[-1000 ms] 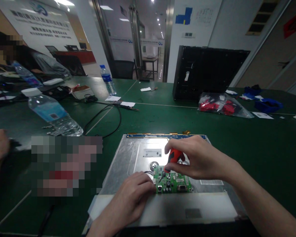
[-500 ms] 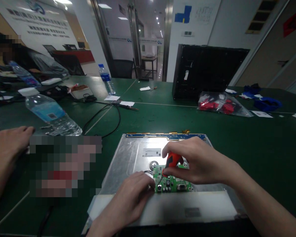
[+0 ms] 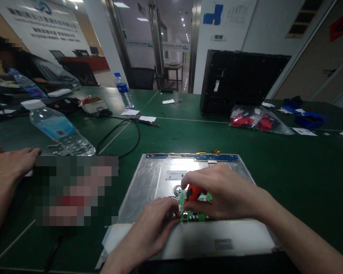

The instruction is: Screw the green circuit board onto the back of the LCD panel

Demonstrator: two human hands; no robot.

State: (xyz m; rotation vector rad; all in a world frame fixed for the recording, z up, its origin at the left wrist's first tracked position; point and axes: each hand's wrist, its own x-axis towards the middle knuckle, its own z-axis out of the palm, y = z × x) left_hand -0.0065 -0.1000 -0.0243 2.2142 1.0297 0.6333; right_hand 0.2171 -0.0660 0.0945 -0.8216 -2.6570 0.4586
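Observation:
My right hand (image 3: 217, 190) is closed round the red and black handle of a screwdriver (image 3: 193, 192). The tool tilts, its tip pointing down at the left part of a green circuit board (image 3: 193, 217). At that board's left edge, my left hand (image 3: 157, 217) has its thumb and fingers closed together, gripping the corner; the fingertips are partly hidden. Beneath the board lies a flat metal-backed display panel (image 3: 143, 190), with a blue strip board (image 3: 174, 156) along its far edge and a white band (image 3: 194, 239) along its near edge. My right hand covers part of the green board.
A clear water bottle (image 3: 60, 125) leans at the left, beside another person's hand (image 3: 11, 163). Black cable (image 3: 138, 137) curls beyond the panel. Farther back are an upright bottle (image 3: 123, 91), a black monitor housing (image 3: 246, 82) and a plastic bag of red parts (image 3: 257, 121).
My right hand and the screwdriver have shifted slightly left and down, toward my left fingertips. A pale connector at the panel's far edge has come into view. My left hand has barely moved.

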